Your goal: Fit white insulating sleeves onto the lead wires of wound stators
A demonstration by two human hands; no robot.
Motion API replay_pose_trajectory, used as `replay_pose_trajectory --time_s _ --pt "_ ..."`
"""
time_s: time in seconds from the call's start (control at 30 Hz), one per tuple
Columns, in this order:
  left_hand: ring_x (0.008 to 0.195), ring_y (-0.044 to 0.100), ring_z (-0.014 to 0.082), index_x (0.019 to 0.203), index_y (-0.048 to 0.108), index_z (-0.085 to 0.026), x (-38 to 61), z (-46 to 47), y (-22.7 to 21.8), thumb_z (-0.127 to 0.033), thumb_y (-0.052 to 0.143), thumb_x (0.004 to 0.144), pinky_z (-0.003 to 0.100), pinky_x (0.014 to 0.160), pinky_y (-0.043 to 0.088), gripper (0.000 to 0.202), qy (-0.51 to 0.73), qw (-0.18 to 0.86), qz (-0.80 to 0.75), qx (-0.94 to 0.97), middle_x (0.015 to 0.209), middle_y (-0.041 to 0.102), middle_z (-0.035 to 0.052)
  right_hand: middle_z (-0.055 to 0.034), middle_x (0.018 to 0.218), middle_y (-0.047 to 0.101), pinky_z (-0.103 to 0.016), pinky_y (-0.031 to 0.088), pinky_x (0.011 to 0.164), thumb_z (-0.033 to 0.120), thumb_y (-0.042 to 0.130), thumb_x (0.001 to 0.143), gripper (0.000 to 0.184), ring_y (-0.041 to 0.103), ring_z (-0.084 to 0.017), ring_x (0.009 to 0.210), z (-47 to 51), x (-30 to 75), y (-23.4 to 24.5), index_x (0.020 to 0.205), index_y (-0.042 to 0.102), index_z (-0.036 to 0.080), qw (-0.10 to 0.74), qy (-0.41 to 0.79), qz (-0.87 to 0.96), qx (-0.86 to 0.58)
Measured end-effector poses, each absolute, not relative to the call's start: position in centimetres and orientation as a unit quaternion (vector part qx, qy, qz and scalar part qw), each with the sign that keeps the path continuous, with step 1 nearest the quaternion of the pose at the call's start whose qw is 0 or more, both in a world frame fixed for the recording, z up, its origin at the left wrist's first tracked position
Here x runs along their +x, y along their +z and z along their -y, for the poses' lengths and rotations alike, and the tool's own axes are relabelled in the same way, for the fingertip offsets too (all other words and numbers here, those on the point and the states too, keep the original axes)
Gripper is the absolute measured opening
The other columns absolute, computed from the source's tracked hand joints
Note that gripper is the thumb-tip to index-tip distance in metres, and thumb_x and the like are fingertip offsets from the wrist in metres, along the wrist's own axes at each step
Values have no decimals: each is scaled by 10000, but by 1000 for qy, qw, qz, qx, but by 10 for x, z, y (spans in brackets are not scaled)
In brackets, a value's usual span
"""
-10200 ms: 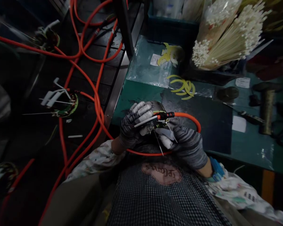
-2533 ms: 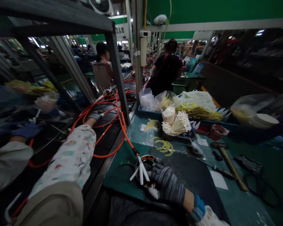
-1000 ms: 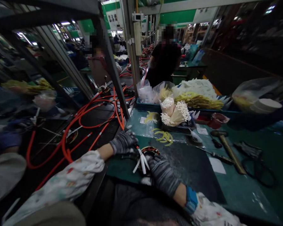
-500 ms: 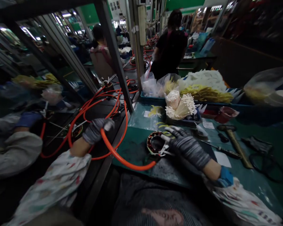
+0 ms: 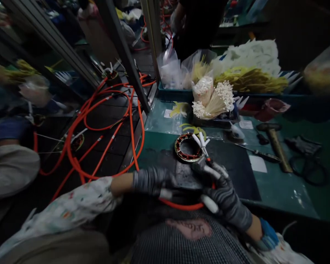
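Observation:
A ring-shaped motor stator (image 5: 189,147) with dark red windings lies flat on the green bench mat. White-sleeved leads (image 5: 202,142) rise at its right side, bundled where they run toward my right hand. An orange cable (image 5: 181,206) loops below the stator, near my lap. My left hand (image 5: 154,180), in a grey striped glove with white fingertips, is closed around the cable on the left; the fingers are somewhat blurred. In a matching glove, my right hand (image 5: 222,190) is closed on the cable's end portion just below the stator, partly hiding it.
Orange cable coils (image 5: 104,110) cover the dark conveyor at left, past a metal post (image 5: 123,55). White-tipped sticks (image 5: 216,101) stand before a blue bin of yellow and white pieces. A hammer (image 5: 277,146) and screwdriver (image 5: 264,154) lie right. A co-worker's gloved hand (image 5: 12,129) is far left.
My left hand has moved right and down with the orange cable. My right hand has dropped from the stator's side onto the cable. The view has tilted downward, and the leads now point up.

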State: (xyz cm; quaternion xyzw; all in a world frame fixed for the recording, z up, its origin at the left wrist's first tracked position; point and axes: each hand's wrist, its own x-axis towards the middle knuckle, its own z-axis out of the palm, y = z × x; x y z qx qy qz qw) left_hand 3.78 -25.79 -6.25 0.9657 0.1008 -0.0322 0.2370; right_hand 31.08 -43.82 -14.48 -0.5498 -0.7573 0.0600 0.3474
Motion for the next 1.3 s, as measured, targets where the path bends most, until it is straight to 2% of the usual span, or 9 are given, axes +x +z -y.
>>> replay_pose_trajectory --time_s 0.1,0.2,0.3,0.4,0.6,0.7,0.9,1.1,1.3 --pt "1454 579 313 1466 652 -227 71 216 -74 -482 741 982 503 1233 454 554 71 133 -88 985 1555 639 147 -74 1667 407 -737 428 1219 266 712 889 127 439 -424 1512 443 300 -154 1015 716 278 413 26 689 -595" --pt "1576 444 345 1504 615 -249 96 194 -94 -550 717 1004 620 1332 288 593 28 43 -55 997 1605 601 116 -126 1619 388 -646 570 1092 246 702 913 175 564 -390 1372 443 291 -157 1087 716 261 412 17 622 -666" --pt "1465 572 279 1372 700 -247 112 205 -102 -461 606 1092 525 1293 388 365 -21 -5 -84 996 1426 732 74 -142 1288 615 -514 654 880 274 654 955 225 698 -314 1060 440 293 -150 1169 720 255 357 26 624 -695" --pt "1268 697 301 1331 713 -157 117 238 -95 -422 610 1091 486 1102 551 372 -27 -30 -139 990 1301 767 156 -88 1059 715 -440 657 766 241 571 1011 303 728 -261 874 429 303 -138 1301 655 267 349 44 646 -678" --pt "769 735 285 1071 767 -138 97 267 -63 -615 611 1044 420 675 547 503 -41 -9 -239 970 864 775 159 -155 1413 656 -536 646 983 227 591 961 600 694 -332 1236 374 321 -124 1551 491 275 364 27 693 -621" --pt "861 745 303 1117 772 -174 82 250 -47 -586 542 1082 424 705 541 473 40 -27 -200 979 941 792 145 -156 1524 619 -581 582 1122 246 608 897 847 636 -344 1355 351 327 -125 1691 314 248 347 99 724 -588" --pt "1203 688 317 1369 712 -206 81 242 -56 -656 552 1057 484 979 548 570 133 -39 -89 986 1345 763 118 -127 1405 730 -592 580 1126 251 596 901 703 707 -329 1246 337 338 -131 1601 530 226 278 258 732 -566" --pt "1232 683 272 1323 725 -188 98 268 -77 -395 585 1097 447 1062 499 337 116 -89 -110 983 1304 786 64 -92 1472 721 -592 531 1201 733 679 938 666 681 -319 1376 332 351 -141 1454 666 312 379 474 637 -475" --pt "1211 688 271 1309 723 -202 99 267 -78 -394 582 1090 459 1067 490 324 156 -79 -127 976 1301 788 35 -94 1259 814 -567 619 1083 841 654 875 725 779 -320 1167 333 333 -132 1331 762 286 441 505 559 -488"
